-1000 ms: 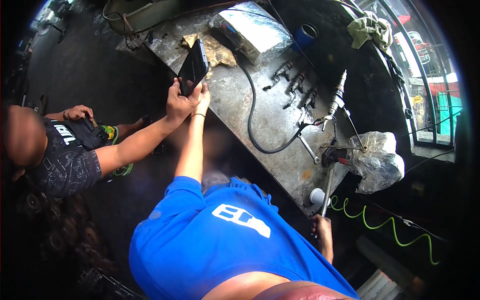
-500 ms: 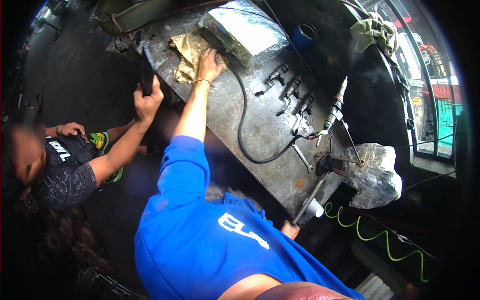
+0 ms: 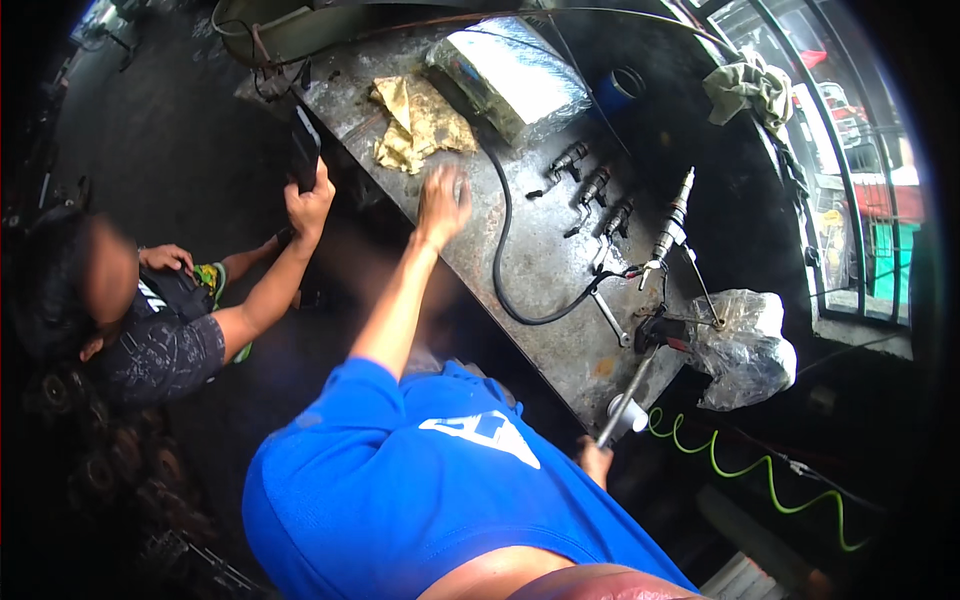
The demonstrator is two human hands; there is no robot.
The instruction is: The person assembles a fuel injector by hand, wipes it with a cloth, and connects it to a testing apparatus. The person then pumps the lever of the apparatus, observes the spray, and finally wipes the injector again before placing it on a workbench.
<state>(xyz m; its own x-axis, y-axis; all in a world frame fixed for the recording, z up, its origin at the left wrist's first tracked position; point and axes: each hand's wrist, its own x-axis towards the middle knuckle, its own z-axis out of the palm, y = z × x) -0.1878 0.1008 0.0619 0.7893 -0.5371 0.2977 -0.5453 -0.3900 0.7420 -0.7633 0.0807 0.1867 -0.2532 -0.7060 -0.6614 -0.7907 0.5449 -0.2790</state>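
To my right I saw a green coiled hose (image 3: pixel 841 515), a pale cloth (image 3: pixel 748 90) and a barred window (image 3: pixel 846 165).

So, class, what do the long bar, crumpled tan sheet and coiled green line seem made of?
Long bar: probably steel, from its smooth grey sheen. Crumpled tan sheet: cloth or paper, matte and creased; unclear which. Coiled green line: likely smooth plastic, from its bright loops.

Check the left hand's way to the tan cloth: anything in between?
Nothing visible between the left hand and the tan cloth, only bench top. The black hose runs right of that line; the dark tablet is off left.
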